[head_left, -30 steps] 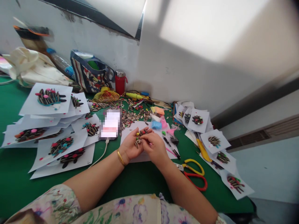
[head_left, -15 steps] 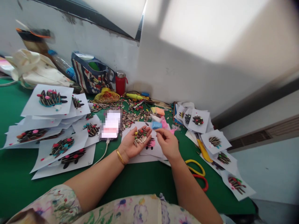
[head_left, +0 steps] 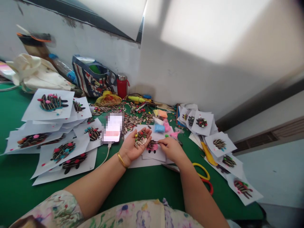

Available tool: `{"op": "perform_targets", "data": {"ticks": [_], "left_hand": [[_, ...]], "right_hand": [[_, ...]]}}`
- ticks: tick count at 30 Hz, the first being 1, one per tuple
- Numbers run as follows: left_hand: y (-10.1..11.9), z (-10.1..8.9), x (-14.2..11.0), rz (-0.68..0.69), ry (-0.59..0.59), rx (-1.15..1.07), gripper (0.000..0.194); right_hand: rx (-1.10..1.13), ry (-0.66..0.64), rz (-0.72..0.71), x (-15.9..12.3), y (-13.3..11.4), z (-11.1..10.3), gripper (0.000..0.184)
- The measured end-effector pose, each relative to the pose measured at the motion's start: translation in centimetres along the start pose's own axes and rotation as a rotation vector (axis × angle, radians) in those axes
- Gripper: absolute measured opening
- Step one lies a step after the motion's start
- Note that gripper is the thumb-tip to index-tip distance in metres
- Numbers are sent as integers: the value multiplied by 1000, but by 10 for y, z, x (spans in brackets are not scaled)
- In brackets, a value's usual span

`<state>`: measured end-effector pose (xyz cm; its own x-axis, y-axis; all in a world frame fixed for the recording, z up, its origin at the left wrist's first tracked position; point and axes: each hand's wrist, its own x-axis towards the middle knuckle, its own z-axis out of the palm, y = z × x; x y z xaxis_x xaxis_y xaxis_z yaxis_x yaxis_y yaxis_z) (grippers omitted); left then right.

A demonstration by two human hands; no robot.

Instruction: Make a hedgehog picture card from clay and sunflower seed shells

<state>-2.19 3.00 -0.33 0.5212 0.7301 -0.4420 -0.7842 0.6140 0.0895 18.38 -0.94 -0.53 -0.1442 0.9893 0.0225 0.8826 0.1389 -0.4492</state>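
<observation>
My left hand [head_left: 133,147] is cupped palm up, with a small pile of sunflower seeds [head_left: 140,138] and a few coloured bits in it. Just right of it, my right hand [head_left: 172,148] pinches a dark sunflower seed [head_left: 159,143] at the fingertips. That seed is at the right side of a pink clay hedgehog [head_left: 154,147], whose back bristles with seeds; whether it touches the clay I cannot tell. The hedgehog lies on a small white paper [head_left: 158,156], partly behind my left fingers. Two black dots sit along its lower edge.
Loose seeds [head_left: 134,120] spread behind my hands, near blue clay [head_left: 159,128] and pink clay [head_left: 167,125]. A phone [head_left: 112,129] with a cable lies left. Finished hedgehog cards stand stacked left [head_left: 57,109] and right [head_left: 219,144]. Scissors [head_left: 201,171] lie under my right forearm.
My right hand has come down and nearer to me, from beside the blue clay to the pink hedgehog's right side. My left hand has shifted slightly left, still cupping the seeds.
</observation>
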Motion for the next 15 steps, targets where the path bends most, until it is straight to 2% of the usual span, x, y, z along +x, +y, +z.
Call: {"op": "perform_targets", "data": {"ticks": [15], "left_hand": [[0,1,0,12,14,13,32]], "right_hand": [[85,5,50,2,3,1,22]]}}
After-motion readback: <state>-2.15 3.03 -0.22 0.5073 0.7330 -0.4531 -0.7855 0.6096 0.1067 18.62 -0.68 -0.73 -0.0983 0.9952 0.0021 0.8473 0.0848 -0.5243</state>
